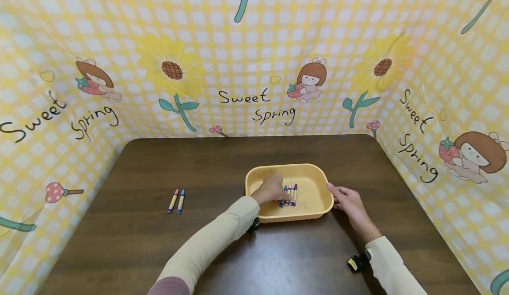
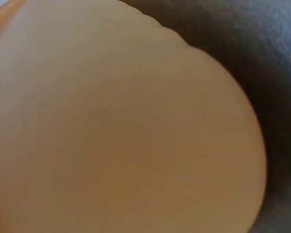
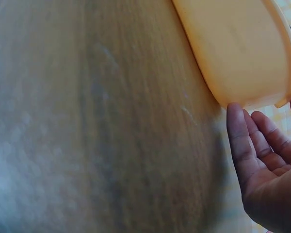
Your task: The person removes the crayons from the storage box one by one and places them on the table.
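Observation:
My left hand (image 1: 271, 189) reaches down into a shallow yellow plastic basket (image 1: 254, 219), its fingertips over the leftmost of several crayons (image 1: 293, 195) lying side by side there. The fingers seem to pinch that blue-ended crayon (image 1: 282, 203), though the hand hides part of the grasp. In the left wrist view, skin of the left hand (image 2: 126, 126) fills most of the picture. At the basket's right end, my right hand (image 1: 351, 204) rests its thumb against the rim. The right wrist view shows its fingers (image 3: 238, 133) fairly straight, with one fingertip touching the outer wall.
Two more crayons, one with a pink tip (image 1: 172, 201) and one with a blue tip (image 1: 180, 201), lie on the dark wooden table (image 1: 119, 237) to the left. A yellow checked cloth (image 1: 222, 56) printed with flowers and figures rises behind the table and along both sides.

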Demonstrator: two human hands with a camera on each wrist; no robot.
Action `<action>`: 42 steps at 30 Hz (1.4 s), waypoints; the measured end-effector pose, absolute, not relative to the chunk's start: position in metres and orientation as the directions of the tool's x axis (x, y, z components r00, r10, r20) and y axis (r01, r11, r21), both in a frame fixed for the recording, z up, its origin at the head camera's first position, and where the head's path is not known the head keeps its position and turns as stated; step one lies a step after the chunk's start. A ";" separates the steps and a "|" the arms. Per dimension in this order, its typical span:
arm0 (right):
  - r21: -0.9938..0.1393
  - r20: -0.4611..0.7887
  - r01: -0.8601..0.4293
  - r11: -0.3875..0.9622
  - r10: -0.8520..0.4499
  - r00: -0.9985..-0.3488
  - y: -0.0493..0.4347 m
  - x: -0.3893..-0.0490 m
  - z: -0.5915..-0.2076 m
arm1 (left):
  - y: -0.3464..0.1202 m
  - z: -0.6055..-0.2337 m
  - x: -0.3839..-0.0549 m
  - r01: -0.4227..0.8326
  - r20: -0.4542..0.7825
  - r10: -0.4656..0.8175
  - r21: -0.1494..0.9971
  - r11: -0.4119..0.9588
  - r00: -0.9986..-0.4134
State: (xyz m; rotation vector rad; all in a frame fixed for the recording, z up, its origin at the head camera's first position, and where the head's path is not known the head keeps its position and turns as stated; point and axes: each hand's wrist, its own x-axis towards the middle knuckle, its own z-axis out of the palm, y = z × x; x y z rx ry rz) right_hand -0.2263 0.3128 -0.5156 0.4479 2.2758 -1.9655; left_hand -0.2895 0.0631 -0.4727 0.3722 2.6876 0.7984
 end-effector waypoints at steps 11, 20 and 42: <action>-0.953 -0.266 0.284 0.108 0.157 -0.951 0.312 -0.225 -0.516 | 0.069 -0.466 -0.290 0.205 -0.243 0.360 0.495 0.845 -0.901; -0.956 -0.263 0.280 0.083 0.171 -0.950 0.308 -0.225 -0.515 | 0.075 -0.466 -0.286 0.269 -0.208 0.399 0.463 0.844 -0.893; -0.955 -0.261 0.281 0.098 0.179 -0.949 0.308 -0.222 -0.513 | 0.063 -0.470 -0.292 0.000 -0.264 0.228 0.654 0.757 -0.937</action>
